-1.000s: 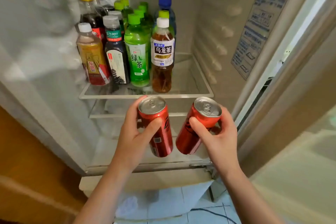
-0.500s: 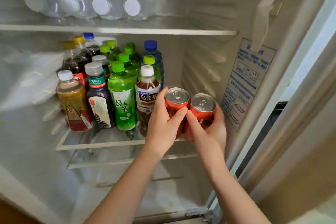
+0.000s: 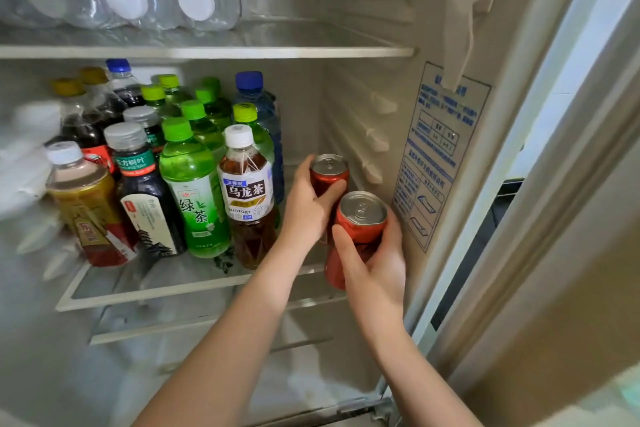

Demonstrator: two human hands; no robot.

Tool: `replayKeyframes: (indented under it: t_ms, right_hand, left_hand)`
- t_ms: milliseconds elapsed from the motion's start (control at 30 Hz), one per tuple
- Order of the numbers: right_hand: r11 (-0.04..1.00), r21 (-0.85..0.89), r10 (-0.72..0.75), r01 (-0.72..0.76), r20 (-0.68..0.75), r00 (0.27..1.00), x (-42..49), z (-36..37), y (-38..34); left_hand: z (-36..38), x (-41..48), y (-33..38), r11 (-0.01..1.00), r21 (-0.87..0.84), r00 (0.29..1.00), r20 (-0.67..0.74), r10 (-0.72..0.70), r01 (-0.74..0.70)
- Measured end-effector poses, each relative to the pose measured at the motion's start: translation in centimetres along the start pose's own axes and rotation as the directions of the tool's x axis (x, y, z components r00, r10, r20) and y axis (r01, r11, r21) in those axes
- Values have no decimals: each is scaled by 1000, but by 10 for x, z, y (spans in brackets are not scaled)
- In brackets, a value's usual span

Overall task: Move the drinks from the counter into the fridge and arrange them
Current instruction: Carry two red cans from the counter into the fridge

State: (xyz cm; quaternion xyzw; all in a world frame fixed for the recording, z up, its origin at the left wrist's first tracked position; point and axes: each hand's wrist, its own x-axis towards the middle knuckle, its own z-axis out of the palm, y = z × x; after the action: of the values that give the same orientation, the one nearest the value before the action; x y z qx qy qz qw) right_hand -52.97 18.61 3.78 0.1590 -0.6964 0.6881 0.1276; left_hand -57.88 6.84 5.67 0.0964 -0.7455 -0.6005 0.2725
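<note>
My left hand (image 3: pixel 306 208) grips a red can (image 3: pixel 330 172) upright over the right part of the middle glass shelf (image 3: pixel 180 288), deeper in the fridge. My right hand (image 3: pixel 379 260) grips a second red can (image 3: pixel 360 222) nearer to me, at the shelf's front right edge, just in front of the first can. To the left on the same shelf stand several bottles: an oolong tea bottle (image 3: pixel 247 198), a green tea bottle (image 3: pixel 192 187), a dark tea bottle (image 3: pixel 145 191) and an amber bottle (image 3: pixel 86 204).
Clear water bottles (image 3: pixel 194 0) lie on the top shelf (image 3: pixel 311 52). The fridge's right inner wall (image 3: pixel 360 121) with shelf rails is close to the cans, and a blue label sticker (image 3: pixel 436 152) sits near the door frame. Lower shelves (image 3: pixel 156 333) show below my arms.
Both hands have carried the cans up and into the fridge. The left can has gone further back over the middle shelf, while the right can now sits in front of it.
</note>
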Motion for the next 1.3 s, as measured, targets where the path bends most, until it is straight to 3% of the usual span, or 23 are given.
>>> replayKeyframes:
  t_ms: [167, 367, 667, 833, 1000, 1300]
  right_hand:
    - [1000, 9, -1, 0, 36, 999, 1, -3, -2]
    - [999, -34, -15, 17, 66, 998, 5, -3, -1]
    - [997, -79, -8, 16, 103, 995, 27, 14, 1]
    - [994, -108, -13, 24, 95, 995, 41, 26, 10]
    - [986, -145, -80, 82, 17, 997, 52, 38, 16]
    - [979, -175, -102, 109, 48, 994, 51, 44, 18]
  left_hand:
    - [1, 22, -4, 999, 30, 999, 25, -32, 31]
    - [-8, 8, 13, 983, -109, 986, 91, -140, 150]
    - [-58, -70, 48, 953, -293, 992, 72, 105, -79]
    - [-89, -97, 32, 978, -106, 980, -106, 170, -181]
    - [-117, -110, -5, 994, -21, 964, -247, 101, -110]
    - [-134, -112, -38, 996, 76, 979, -200, -38, 54]
